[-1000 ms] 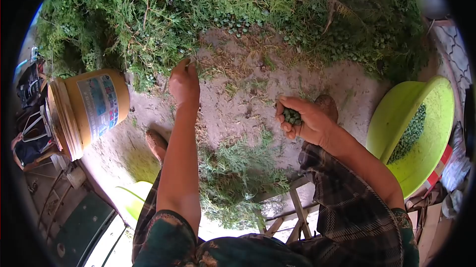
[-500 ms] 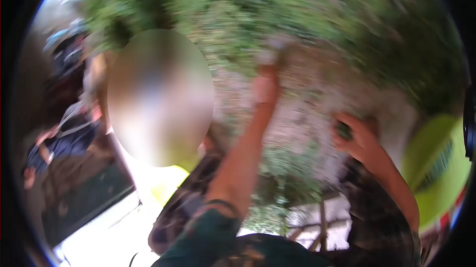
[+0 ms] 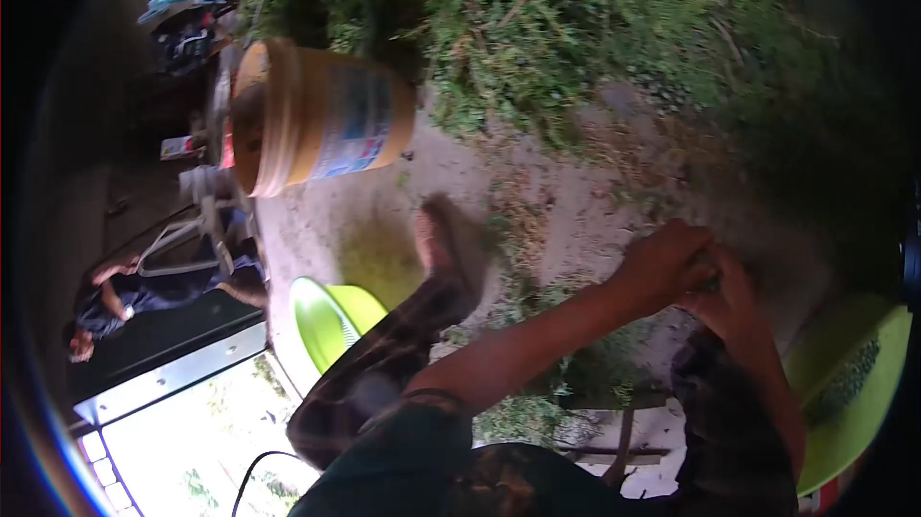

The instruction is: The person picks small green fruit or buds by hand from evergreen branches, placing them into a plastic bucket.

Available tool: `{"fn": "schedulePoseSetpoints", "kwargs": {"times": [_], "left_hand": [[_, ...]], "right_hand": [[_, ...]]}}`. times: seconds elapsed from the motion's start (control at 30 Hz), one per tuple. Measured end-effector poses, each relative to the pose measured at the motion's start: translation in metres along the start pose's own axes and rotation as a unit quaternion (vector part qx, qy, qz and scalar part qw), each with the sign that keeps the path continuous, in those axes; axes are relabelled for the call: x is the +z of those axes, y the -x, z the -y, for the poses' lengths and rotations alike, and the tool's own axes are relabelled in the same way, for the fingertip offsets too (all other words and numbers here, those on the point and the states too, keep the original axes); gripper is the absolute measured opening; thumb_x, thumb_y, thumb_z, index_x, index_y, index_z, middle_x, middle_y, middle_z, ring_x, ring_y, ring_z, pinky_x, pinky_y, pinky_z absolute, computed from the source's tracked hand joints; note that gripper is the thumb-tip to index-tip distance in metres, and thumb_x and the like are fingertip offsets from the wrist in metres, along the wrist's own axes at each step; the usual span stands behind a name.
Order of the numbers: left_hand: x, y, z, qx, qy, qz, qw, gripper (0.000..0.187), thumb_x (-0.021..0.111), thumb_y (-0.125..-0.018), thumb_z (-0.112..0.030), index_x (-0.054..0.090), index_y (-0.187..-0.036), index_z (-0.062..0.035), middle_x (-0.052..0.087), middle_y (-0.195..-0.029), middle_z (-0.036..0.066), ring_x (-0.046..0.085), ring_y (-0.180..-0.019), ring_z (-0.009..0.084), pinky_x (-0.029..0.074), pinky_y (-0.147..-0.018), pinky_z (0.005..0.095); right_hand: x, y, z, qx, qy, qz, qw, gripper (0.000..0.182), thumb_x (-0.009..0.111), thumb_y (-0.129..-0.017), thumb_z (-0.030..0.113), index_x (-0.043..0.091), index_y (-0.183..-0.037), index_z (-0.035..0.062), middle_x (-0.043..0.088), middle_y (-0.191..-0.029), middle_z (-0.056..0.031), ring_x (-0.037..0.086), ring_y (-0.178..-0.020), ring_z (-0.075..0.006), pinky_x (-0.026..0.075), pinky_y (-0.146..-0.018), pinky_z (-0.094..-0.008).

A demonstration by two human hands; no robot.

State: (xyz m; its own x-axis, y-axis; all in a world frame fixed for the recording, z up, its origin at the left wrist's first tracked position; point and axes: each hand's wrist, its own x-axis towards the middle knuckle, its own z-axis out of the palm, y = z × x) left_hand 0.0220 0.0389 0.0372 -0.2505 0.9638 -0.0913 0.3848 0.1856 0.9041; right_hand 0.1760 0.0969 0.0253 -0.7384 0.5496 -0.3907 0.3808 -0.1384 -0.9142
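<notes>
My left hand (image 3: 667, 268) reaches across to the right, its fingers closed together against my other hand. My right hand (image 3: 724, 301) is bent up beneath it, with its fingers curled. Something small and dark green shows between the two hands, too hidden to name. Both hands are above the pale ground (image 3: 595, 200), strewn with brown and green bits. A green basin (image 3: 878, 325) holding many small green pieces stands at the right, beside my right forearm. Leafy green branches (image 3: 537, 28) are heaped beyond my hands.
A yellow bucket (image 3: 379, 119) lies at the upper left. Another green basin (image 3: 317, 325) is near my left leg. A person (image 3: 177, 282) is at the far left beside a pale metal frame (image 3: 177, 244). Cut sprigs (image 3: 614, 359) lie between my legs.
My left hand has come from the branches down and right to meet my right hand. The view has shifted and is sharper, with the yellow bucket and the basin at left now distinct.
</notes>
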Motion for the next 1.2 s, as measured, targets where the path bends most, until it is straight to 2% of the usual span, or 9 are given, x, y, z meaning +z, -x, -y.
{"fn": "schedulePoseSetpoints", "kwargs": {"times": [0.03,0.07,0.17,0.2,0.33,0.53,0.7,0.93,1.2], "left_hand": [[-0.002,0.003,-0.007,0.01,0.019,0.054,0.998,0.017,0.062,-0.078,-0.007,0.061,-0.094,-0.0012,0.06,-0.085,0.017,0.059,-0.078,0.0326,0.048,-0.069,0.0382],[-0.005,0.008,0.006,-0.07,0.018,-0.008,0.997,0.017,0.065,-0.079,-0.011,0.062,-0.094,-0.0033,0.061,-0.087,0.015,0.06,-0.078,0.0294,0.049,-0.068,0.0356],[-0.06,-0.013,0.068,-0.065,-0.181,-0.187,0.963,0.013,0.061,-0.082,-0.011,0.064,-0.093,-0.0038,0.065,-0.082,0.013,0.062,-0.067,0.0278,0.049,-0.062,0.0329],[-0.084,-0.02,0.086,-0.16,-0.228,-0.229,0.933,0.013,0.057,-0.083,-0.009,0.065,-0.093,-0.0033,0.065,-0.083,0.014,0.063,-0.069,0.027,0.049,-0.063,0.0326],[-0.157,-0.028,0.173,-0.154,-0.351,-0.342,0.858,0.022,0.059,-0.083,-0.02,0.064,-0.098,-0.0043,0.063,-0.09,0.019,0.061,-0.084,0.0354,0.047,-0.073,0.043],[-0.13,-0.037,0.152,-0.276,-0.399,-0.177,0.856,0.033,0.061,-0.08,-0.03,0.062,-0.104,-0.0065,0.064,-0.086,0.02,0.062,-0.082,0.0364,0.048,-0.069,0.0463],[-0.115,-0.024,0.141,-0.306,-0.064,-0.265,0.912,0.021,0.057,-0.083,-0.017,0.063,-0.095,-0.0009,0.063,-0.072,0.017,0.063,-0.064,0.0286,0.047,-0.058,0.0392],[-0.068,-0.001,0.115,-0.163,-0.08,-0.247,0.952,0.016,0.053,-0.086,-0.014,0.06,-0.093,-0.001,0.057,-0.066,0.011,0.053,-0.056,0.0183,0.044,-0.055,0.033],[-0.049,0.016,0.063,-0.242,0.2,-0.204,0.927,0.016,0.042,-0.093,-0.011,0.049,-0.1,0.002,0.055,-0.074,0.006,0.055,-0.067,0.0134,0.045,-0.064,0.0252]], "right_hand": [[0.001,-0.002,0.004,0.15,-0.278,-0.006,0.949,0.024,0.046,-0.094,0.027,0.056,-0.101,0.0073,0.057,-0.09,-0.0063,0.057,-0.079,-0.0153,0.049,-0.06,-0.0328],[0.0,-0.006,0.001,0.28,-0.535,-0.015,0.797,0.023,0.045,-0.094,0.027,0.056,-0.099,0.0077,0.056,-0.087,-0.0057,0.056,-0.076,-0.0137,0.048,-0.058,-0.0302],[-0.013,-0.007,-0.034,0.253,-0.644,0.179,0.699,0.023,0.043,-0.095,0.028,0.054,-0.091,0.0082,0.054,-0.081,-0.004,0.054,-0.068,-0.0107,0.045,-0.052,-0.0263],[-0.015,-0.008,-0.032,0.255,-0.644,0.174,0.7,0.023,0.043,-0.095,0.028,0.054,-0.091,0.0082,0.054,-0.081,-0.004,0.054,-0.068,-0.0107,0.045,-0.052,-0.0263],[-0.008,-0.007,-0.029,0.286,-0.615,0.157,0.718,0.027,0.043,-0.096,0.031,0.05,-0.085,0.0079,0.052,-0.078,-0.0035,0.049,-0.057,-0.0096,0.04,-0.044,-0.0246],[-0.007,-0.011,-0.029,0.31,-0.593,0.117,0.734,0.028,0.044,-0.095,0.033,0.05,-0.083,0.0085,0.05,-0.075,-0.0029,0.048,-0.055,-0.0103,0.039,-0.043,-0.0253],[-0.007,-0.009,-0.031,0.319,-0.583,0.113,0.738,0.028,0.046,-0.094,0.034,0.05,-0.083,0.009,0.05,-0.075,-0.0023,0.048,-0.055,-0.0105,0.039,-0.044,-0.0255],[-0.005,-0.008,-0.03,0.297,-0.569,0.092,0.761,0.029,0.049,-0.093,0.035,0.051,-0.083,0.008,0.052,-0.074,-0.0027,0.047,-0.053,-0.0108,0.037,-0.042,-0.0263],[-0.007,-0.012,-0.027,0.311,-0.58,0.082,0.749,0.033,0.049,-0.093,0.037,0.051,-0.078,0.0076,0.052,-0.072,-0.0036,0.046,-0.051,-0.0121,0.037,-0.041,-0.027]]}}
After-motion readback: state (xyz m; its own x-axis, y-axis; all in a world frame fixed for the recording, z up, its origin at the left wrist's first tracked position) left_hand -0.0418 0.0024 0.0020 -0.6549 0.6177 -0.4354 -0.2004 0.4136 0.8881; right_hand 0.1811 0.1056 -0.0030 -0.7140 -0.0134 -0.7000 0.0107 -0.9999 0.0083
